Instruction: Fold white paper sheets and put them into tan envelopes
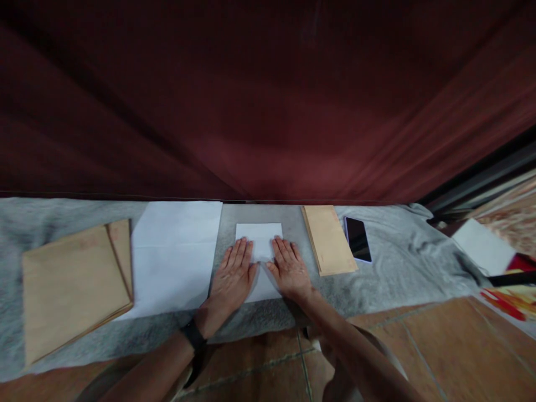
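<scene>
A white sheet of paper, looking folded, lies flat on the grey cloth in front of me. My left hand presses flat on its left side, fingers stretched out and pointing away from me. On the right side my right hand lies flat in the same way, thumb turned inward. Neither hand grips anything. To the left rests larger white paper, with a faint crease across it. Brown envelopes sit in a small pile right of my right hand.
Larger brown envelopes lie stacked at the far left. A phone with a dark screen is beside the small envelopes. The grey cloth covers the surface up to a dark red curtain. Tiled floor shows in front.
</scene>
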`<state>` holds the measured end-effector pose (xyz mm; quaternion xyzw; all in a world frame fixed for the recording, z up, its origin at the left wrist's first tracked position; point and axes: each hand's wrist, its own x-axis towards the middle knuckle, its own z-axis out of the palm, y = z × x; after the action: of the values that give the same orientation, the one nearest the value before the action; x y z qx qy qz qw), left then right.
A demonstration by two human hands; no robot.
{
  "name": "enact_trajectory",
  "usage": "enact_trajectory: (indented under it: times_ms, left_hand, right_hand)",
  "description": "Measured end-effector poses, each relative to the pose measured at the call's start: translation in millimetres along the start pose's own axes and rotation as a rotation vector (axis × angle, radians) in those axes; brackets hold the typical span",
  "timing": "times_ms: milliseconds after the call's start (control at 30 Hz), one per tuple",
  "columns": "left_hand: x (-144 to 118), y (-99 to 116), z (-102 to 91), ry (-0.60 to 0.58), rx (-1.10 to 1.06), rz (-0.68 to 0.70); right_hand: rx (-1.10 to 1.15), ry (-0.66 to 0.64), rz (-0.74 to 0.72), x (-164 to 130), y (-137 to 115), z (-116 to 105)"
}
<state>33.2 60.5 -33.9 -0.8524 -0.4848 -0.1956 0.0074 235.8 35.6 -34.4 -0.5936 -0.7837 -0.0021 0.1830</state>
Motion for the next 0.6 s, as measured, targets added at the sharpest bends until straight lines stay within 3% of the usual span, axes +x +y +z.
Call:
enact_trajectory:
  times_ms: [367,600]
  left_hand:
    - [-5,-7,-5.3,0.035,0.018,-0.043]
    - [-13,24,-16.5,-0.069,-0.062,0.28]
  right_hand:
    - [-0.033,0.034,0.025,-11,12,-6]
    - [-0.045,0.005,0.031,-11,12,-7]
